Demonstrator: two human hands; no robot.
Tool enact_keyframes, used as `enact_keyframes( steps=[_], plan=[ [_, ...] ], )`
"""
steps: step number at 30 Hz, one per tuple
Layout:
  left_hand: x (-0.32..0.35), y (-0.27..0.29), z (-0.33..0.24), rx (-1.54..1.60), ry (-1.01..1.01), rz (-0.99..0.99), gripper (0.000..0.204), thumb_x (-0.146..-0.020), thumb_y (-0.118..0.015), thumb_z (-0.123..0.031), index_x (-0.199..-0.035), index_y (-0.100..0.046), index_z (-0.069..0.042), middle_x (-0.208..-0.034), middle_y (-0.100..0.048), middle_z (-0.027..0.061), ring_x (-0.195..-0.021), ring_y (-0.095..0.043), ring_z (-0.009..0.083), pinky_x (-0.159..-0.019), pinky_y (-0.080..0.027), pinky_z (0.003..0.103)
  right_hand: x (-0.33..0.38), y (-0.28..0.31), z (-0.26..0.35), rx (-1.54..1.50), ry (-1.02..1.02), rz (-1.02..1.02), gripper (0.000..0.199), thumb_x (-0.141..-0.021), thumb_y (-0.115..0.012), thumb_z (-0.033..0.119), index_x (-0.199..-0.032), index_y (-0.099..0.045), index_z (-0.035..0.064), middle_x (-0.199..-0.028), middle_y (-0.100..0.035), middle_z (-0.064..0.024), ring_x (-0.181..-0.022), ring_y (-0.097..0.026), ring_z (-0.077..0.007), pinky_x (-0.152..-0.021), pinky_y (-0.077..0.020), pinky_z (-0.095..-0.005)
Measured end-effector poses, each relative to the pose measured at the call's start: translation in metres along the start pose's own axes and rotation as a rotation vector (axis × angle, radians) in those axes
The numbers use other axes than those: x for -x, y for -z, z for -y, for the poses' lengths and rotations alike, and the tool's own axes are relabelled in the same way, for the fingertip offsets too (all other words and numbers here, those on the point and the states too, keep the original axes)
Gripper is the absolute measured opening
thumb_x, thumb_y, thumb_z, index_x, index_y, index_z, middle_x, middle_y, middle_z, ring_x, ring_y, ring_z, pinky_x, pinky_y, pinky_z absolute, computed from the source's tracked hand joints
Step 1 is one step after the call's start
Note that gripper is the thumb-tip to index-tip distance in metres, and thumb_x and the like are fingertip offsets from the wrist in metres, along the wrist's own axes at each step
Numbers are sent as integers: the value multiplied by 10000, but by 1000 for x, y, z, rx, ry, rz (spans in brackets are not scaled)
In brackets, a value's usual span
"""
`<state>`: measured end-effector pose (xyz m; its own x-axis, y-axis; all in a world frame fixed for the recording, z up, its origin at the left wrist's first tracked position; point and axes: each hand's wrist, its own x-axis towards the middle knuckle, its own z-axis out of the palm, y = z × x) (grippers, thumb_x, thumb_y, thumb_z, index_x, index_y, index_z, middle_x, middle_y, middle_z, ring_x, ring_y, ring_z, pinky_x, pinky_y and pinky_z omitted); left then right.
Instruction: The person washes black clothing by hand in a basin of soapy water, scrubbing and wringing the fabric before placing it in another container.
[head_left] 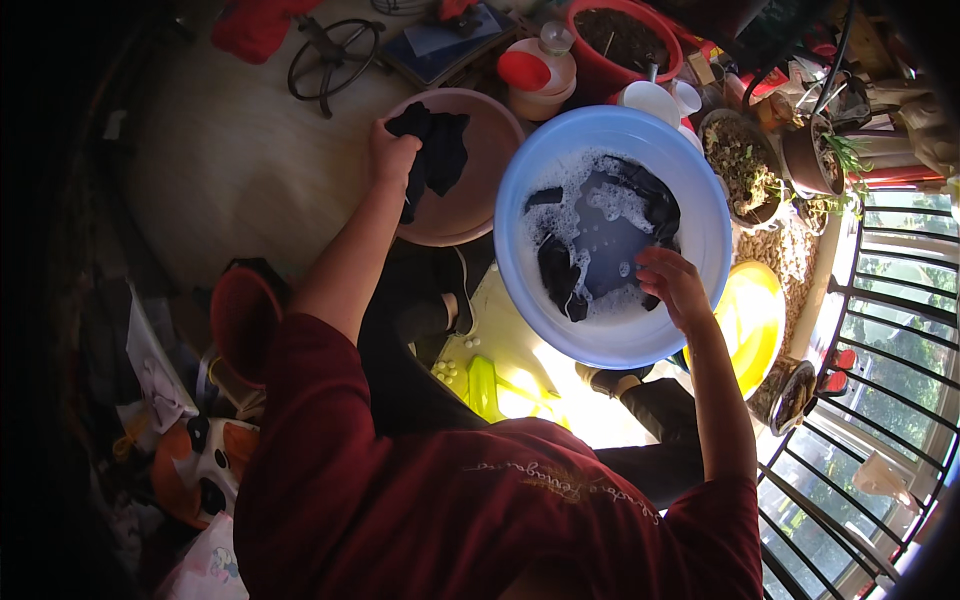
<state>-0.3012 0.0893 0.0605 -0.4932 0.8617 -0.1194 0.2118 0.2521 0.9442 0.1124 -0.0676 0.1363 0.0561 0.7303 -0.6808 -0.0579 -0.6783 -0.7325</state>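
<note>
My left hand (393, 155) is closed around a bunched dark cloth (432, 145), which hangs over a pinkish-brown basin (480, 215). What kind of garment it is, I cannot tell. To the right, a large light-blue basin (515, 270) holds greyish soapy water (612, 255) with white suds. Several dark wet cloths (558, 268) lie in that water, mostly along its edges. Over the right side of the blue basin is my right hand (675, 285), its fingers loosely bent and a little apart, with nothing visible in them.
A yellow basin (755, 325) stands right of the blue one. Behind are a red pot of soil (622, 45) and a white container with a red opening (535, 80). Potted plants (740, 165) and a barred window (895, 300) line the right. A dark red bucket (245, 322) sits at left.
</note>
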Motion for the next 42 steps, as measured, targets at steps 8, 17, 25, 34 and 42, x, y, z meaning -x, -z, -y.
enact_keyframes(
  steps=[8,17,25,34,42],
  plan=[
    [-23,-12,72,-115,71,-15,490,-681,-616,24,-1164,-550,-31,-1143,-585,164,-1036,-577,282,-903,-427,349,-11,15,-27,-12,-36,-17,214,-871,-560,117,-1074,-592,58,-965,-667,-42,-783,-621,-109,-682,-479,-223],
    [-31,-21,88,-15,187,68,482,-714,-643,50,-1179,-561,-47,-1151,-586,119,-1050,-567,264,-912,-423,349,-41,30,-50,176,56,-97,289,-843,-615,162,-1107,-585,50,-981,-642,-60,-852,-611,-150,-738,-481,-270],
    [-37,-18,45,-9,-17,308,440,-849,-608,-81,-1275,-510,-28,-1267,-533,98,-1150,-510,217,-978,-382,317,-105,30,-49,892,347,-623,885,-692,-731,315,-1420,-258,143,-1423,-319,-145,-1224,-395,-402,-982,-336,-538],
    [136,-112,-28,101,-11,975,363,-830,-632,-88,-1172,-547,-3,-1103,-600,103,-988,-595,194,-853,-470,297,-130,20,-82,285,111,-340,484,-775,-685,335,-1089,-609,-25,-910,-665,-135,-859,-633,-260,-807,-481,-374],
    [189,-158,60,-194,-18,1035,530,-849,-623,-186,-1325,-452,-30,-1273,-522,107,-1175,-487,213,-993,-374,326,-30,-6,-44,-231,156,38,268,-825,-622,95,-1065,-612,-24,-955,-654,-74,-856,-604,-161,-806,-471,-287]
  ],
)
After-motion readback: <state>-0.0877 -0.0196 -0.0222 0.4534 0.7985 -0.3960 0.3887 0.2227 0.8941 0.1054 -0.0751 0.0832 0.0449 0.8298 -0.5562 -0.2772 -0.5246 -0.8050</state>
